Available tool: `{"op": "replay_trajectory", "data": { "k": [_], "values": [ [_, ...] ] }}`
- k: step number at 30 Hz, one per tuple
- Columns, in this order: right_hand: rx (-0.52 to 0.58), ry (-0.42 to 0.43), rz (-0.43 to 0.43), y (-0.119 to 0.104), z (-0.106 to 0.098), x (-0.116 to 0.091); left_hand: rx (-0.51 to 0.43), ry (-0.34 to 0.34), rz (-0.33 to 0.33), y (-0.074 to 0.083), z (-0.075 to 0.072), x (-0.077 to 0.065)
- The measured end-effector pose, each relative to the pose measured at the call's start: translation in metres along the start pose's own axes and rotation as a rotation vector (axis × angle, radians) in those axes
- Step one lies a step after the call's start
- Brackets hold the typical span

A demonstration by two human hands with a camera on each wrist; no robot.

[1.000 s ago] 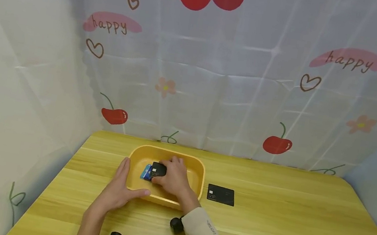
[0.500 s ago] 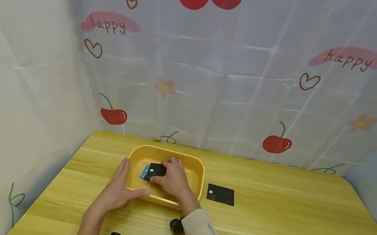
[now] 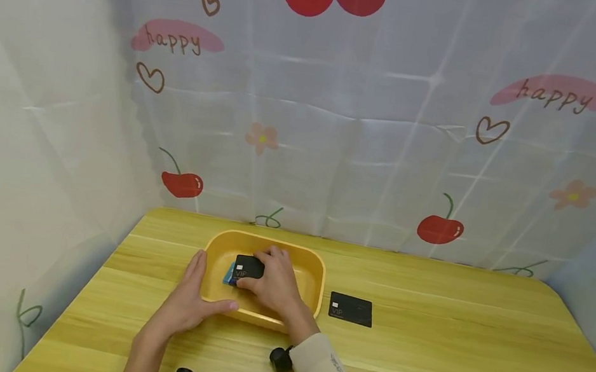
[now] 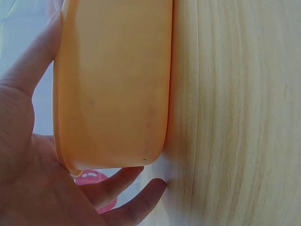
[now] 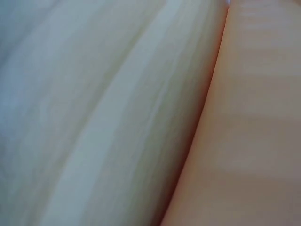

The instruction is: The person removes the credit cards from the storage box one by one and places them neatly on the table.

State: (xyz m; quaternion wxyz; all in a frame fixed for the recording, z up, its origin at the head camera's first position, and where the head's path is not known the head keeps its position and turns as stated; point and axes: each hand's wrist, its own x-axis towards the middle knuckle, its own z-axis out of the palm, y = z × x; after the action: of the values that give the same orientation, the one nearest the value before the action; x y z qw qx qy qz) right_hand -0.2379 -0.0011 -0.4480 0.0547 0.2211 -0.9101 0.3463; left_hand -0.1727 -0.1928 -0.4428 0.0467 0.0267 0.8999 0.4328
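Observation:
A yellow plastic bin [image 3: 313, 277] stands on the table. My left hand [image 3: 190, 304] holds its near left corner, thumb over the front rim and fingers along the left end. In the left wrist view the thumb and fingers span the bin's outer wall [image 4: 115, 84]. Reaching inside from the right, my right hand [image 3: 278, 281] pinches a black VIP card [image 3: 245, 266] between thumb and fingers. Beneath that card a light blue card [image 3: 229, 273] peeks out at the left, mostly covered. Only the bin's blurred outer wall [image 5: 254, 141] and the tabletop show in the right wrist view.
Another black VIP card [image 3: 351, 310] lies flat on the wooden table [image 3: 453, 344], right of the bin. A white curtain [image 3: 335, 172] with cherry prints hangs along the table's back edge. Black camera mounts [image 3: 281, 359] sit at both wrists.
The black card in my right hand has shifted slightly left over the blue cards, covering more of them. My left hand keeps its hold on the bin.

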Motion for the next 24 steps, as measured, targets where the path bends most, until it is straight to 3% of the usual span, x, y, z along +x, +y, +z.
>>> {"op": "replay_trajectory", "data": {
  "k": [11, 24],
  "values": [
    [0.026, 0.094, -0.072, 0.001, -0.021, -0.015, 0.003, -0.007, -0.010, 0.002, 0.003, 0.002],
    [0.078, 0.187, -0.031, 0.000, -0.050, -0.045, 0.014, 0.002, -0.030, 0.002, 0.001, 0.000]
  ]
}}
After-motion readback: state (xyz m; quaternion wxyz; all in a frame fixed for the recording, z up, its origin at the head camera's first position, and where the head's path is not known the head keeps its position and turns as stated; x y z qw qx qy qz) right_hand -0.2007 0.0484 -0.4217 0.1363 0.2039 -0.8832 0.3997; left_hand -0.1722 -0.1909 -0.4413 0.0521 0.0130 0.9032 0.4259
